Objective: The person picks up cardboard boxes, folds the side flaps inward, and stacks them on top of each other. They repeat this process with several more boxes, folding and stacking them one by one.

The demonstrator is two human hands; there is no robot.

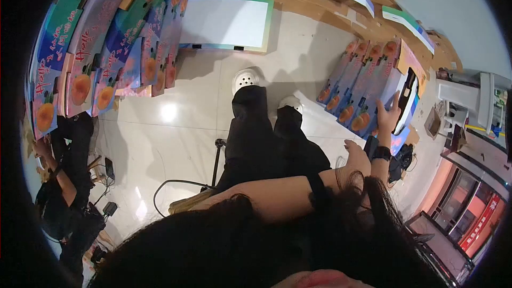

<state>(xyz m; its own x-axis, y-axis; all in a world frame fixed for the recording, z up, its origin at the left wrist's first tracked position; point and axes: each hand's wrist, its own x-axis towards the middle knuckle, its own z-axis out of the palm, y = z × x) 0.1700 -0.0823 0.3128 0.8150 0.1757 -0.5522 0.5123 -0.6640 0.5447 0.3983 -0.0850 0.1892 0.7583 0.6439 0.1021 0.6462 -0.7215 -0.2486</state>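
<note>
On the right, a row of fruit-printed cartons [356, 93] leans together, blue and pink with orange fruit pictures. My right hand [388, 117] reaches to the near end of this row, fingers spread against the outermost carton, which has a pale panel and a dark slot [409, 88]. My left arm crosses in front of my body. My left hand [356, 156] hovers below the row, close to my right wrist, with its fingers partly extended and nothing visible in them. Dark bands circle both arms.
More printed cartons [80, 69] stand at the left; a white-faced carton [224, 24] lies ahead. Another person's arm [61, 178] is at the far left, near cables and adapters [110, 209]. My white clogs [248, 78] rest on the tiled floor [176, 138]. Flattened cardboard [298, 5] lines the wall.
</note>
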